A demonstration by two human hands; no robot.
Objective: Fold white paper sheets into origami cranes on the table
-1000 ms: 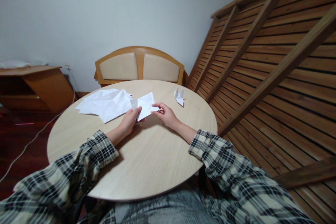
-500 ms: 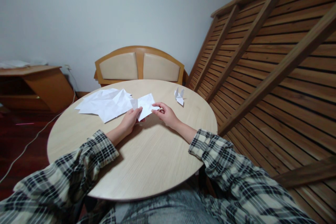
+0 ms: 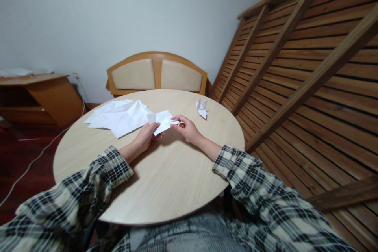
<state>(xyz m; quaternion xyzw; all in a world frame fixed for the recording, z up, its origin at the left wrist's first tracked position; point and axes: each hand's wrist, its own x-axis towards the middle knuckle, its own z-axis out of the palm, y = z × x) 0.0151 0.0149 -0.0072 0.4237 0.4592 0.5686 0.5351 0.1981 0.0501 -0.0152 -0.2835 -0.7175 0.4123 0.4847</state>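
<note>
Both my hands hold one small white sheet of paper (image 3: 163,120) above the round wooden table (image 3: 165,181). My left hand (image 3: 146,135) pinches its near left corner with closed fingers. My right hand (image 3: 186,127) pinches its right edge between thumb and fingertips. The sheet lies lower and flatter than before, partly folded. A pile of white, creased paper sheets (image 3: 118,116) rests on the table just left of my left hand. A small folded white paper figure (image 3: 202,108) stands on the table beyond my right hand.
An upholstered wooden chair (image 3: 156,74) stands at the table's far side. A slatted wooden frame (image 3: 298,67) leans along the right. A low wooden cabinet (image 3: 44,96) sits at the left, with a cable (image 3: 38,155) running across the dark floor.
The sheet between my hands has dropped and flattened toward the table, its far edge lower. Both hands stay almost where they were.
</note>
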